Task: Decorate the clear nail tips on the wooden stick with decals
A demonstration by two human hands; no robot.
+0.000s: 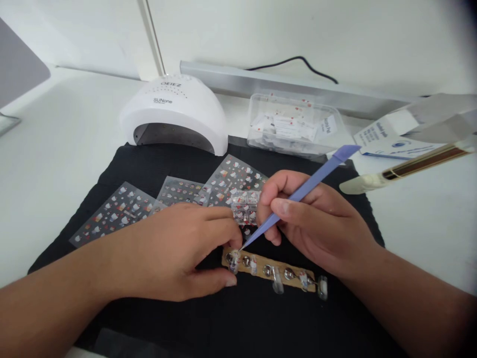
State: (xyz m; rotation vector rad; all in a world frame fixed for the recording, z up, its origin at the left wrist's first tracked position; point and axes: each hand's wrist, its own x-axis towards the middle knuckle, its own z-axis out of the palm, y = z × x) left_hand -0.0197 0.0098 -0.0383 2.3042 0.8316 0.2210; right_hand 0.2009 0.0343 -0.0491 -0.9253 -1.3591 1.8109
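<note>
My left hand (186,253) reaches in from the left, thumb and index finger closed about a clear false nail (234,262) at the left end of a tan display strip (261,266). My right hand (313,216) grips a slim purple pointed nail tool (298,194) like a pen. Its fine tip touches or nearly touches the upper end of that nail, beside my left index finger. Round metal holders line the strip, and several more clear nails with small printed figures sit along it. The nail (322,288) at the right end sticks out past the strip.
Sticker sheets (119,211) lie on the black cloth (179,328) behind my hands, with a clear patterned case (246,206) beside them. A white nail lamp (179,109) and a clear plastic box (261,134) stand behind. At right are a white-and-gold brush (406,169) and a box (395,132).
</note>
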